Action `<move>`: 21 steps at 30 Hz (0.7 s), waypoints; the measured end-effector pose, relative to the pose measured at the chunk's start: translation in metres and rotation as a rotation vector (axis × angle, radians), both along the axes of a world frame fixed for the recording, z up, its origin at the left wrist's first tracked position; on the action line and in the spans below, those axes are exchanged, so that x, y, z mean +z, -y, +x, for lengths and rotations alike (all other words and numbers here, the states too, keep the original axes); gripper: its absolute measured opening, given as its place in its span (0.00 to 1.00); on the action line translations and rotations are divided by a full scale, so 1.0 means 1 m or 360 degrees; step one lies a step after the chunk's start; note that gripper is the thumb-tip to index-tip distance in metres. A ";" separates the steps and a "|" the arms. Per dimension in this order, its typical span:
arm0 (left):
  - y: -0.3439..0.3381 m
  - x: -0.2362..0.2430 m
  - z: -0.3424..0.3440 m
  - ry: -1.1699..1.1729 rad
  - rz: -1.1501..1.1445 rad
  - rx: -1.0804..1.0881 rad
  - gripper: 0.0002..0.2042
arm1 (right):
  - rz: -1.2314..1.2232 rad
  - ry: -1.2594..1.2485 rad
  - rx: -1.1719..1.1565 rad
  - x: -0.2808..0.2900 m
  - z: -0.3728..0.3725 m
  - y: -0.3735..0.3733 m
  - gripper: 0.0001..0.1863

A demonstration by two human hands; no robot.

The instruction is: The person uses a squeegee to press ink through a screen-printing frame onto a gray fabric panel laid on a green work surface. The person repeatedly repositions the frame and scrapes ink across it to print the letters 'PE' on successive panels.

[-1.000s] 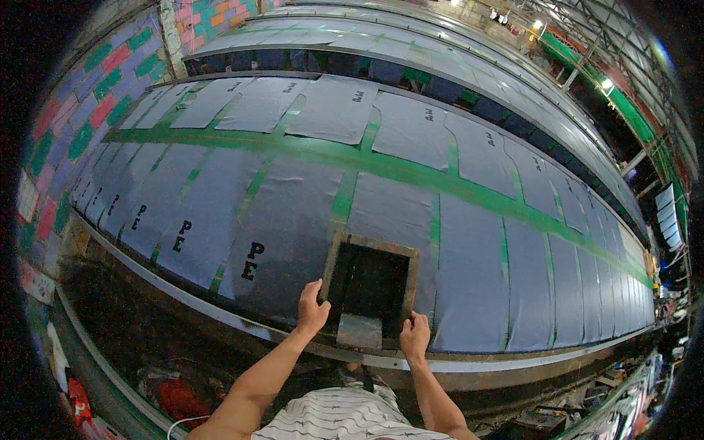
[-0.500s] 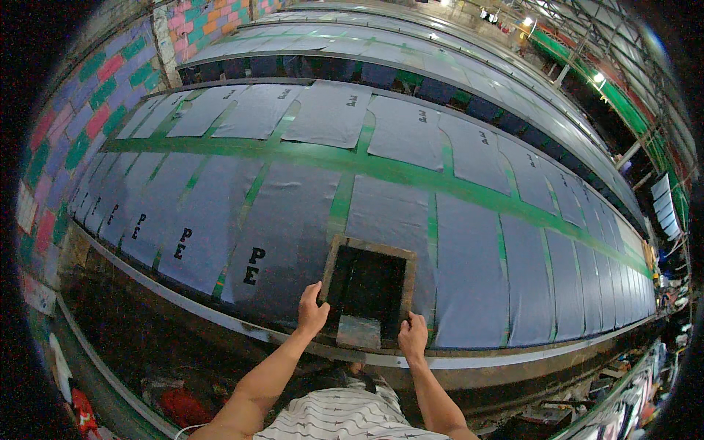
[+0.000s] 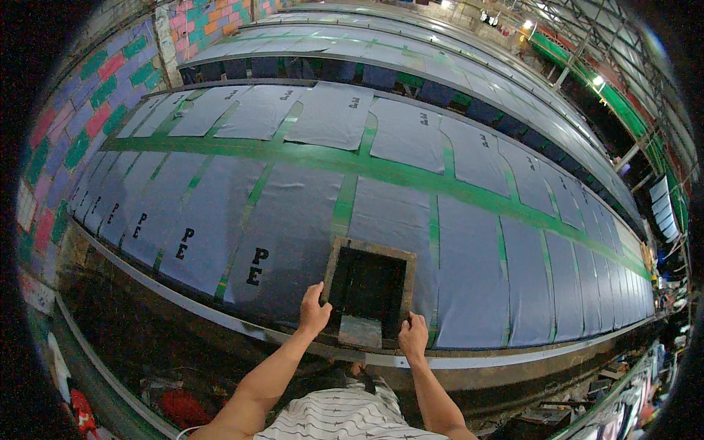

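Your left hand (image 3: 314,312) and right hand (image 3: 413,336) stay pinched on the near corners of the wooden-framed dark printing screen (image 3: 370,286), which lies unmoved between both grips on blue-grey fabric panels (image 3: 469,271) covering the long counter (image 3: 469,361).

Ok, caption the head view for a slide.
Both hands, left and right, grip a wooden screen frame on blue fabric panels along a long table.
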State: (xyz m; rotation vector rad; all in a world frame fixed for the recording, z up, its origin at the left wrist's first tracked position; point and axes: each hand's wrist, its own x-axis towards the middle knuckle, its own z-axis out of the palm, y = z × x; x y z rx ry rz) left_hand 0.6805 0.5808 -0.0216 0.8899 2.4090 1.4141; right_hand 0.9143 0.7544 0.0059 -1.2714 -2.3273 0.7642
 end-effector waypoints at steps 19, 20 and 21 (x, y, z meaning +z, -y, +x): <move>0.000 -0.001 0.000 -0.0052 -0.0028 -0.0012 0.29 | -0.0018 -0.0006 -0.0002 0.001 0.000 -0.001 0.14; 0.000 -0.003 0.000 -0.0051 -0.0021 -0.0013 0.30 | -0.0012 -0.0020 0.0003 0.003 -0.001 0.000 0.14; 0.000 -0.005 -0.001 -0.0049 -0.0023 -0.0014 0.30 | -0.0075 0.0012 0.0027 0.006 -0.001 -0.001 0.15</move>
